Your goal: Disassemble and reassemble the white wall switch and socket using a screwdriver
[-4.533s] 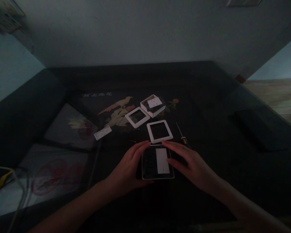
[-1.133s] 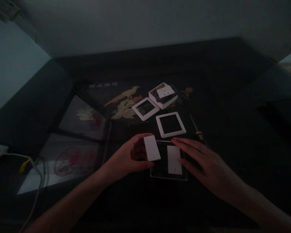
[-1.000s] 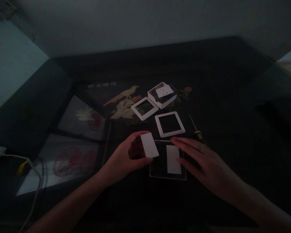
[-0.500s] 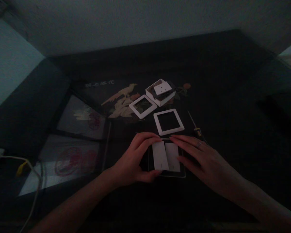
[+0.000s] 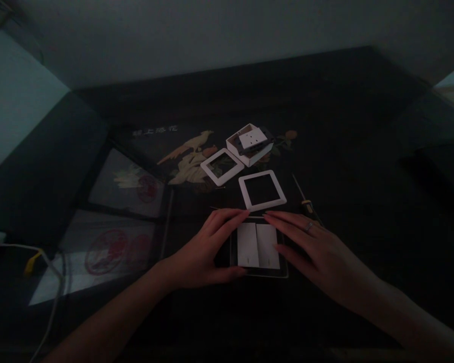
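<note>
A two-rocker light switch (image 5: 258, 246) lies on the dark table in front of me, its white rockers side by side and level within a dark square base. My left hand (image 5: 208, 249) spans its left side, fingertips at the top edge and thumb at the lower left corner. On the other side, my right hand (image 5: 306, 242), wearing a ring, rests its fingers on the top right edge and its thumb against the right rocker. Just beyond lies a white square frame (image 5: 245, 191), apart from the switch.
A second white frame (image 5: 208, 170) leans by a white box (image 5: 257, 156) with a socket (image 5: 252, 138) tilted on top. A screwdriver (image 5: 306, 204) lies right, and a small screw (image 5: 220, 187) left of the near frame. A white cable (image 5: 56, 297) hangs at left.
The left rocker, tilted and overlapping the right one before, now sits flat and straight beside it. My left thumb has drawn back slightly off that rocker to the edge.
</note>
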The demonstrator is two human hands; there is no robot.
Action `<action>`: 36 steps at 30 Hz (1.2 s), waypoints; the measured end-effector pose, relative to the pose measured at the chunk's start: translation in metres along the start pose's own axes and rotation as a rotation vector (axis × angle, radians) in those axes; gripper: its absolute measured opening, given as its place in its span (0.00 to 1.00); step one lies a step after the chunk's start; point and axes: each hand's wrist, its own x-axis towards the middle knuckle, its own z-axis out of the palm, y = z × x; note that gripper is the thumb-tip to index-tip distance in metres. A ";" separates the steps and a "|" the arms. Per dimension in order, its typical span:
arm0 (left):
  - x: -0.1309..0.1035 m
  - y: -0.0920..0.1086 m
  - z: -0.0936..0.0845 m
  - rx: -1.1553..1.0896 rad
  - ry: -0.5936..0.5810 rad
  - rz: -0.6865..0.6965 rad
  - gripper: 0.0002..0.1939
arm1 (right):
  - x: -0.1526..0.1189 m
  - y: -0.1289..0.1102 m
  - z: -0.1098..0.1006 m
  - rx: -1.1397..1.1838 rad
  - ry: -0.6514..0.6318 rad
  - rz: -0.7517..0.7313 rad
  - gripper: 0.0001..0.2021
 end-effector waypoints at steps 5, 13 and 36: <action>0.000 0.004 0.006 -0.009 0.143 0.013 0.40 | 0.000 0.000 0.000 0.003 0.001 -0.003 0.19; -0.001 0.004 0.010 0.122 0.264 0.115 0.30 | -0.001 0.001 -0.002 0.012 -0.011 -0.003 0.19; -0.006 0.029 0.012 0.382 0.200 0.012 0.25 | 0.002 -0.002 -0.003 0.058 -0.024 0.033 0.19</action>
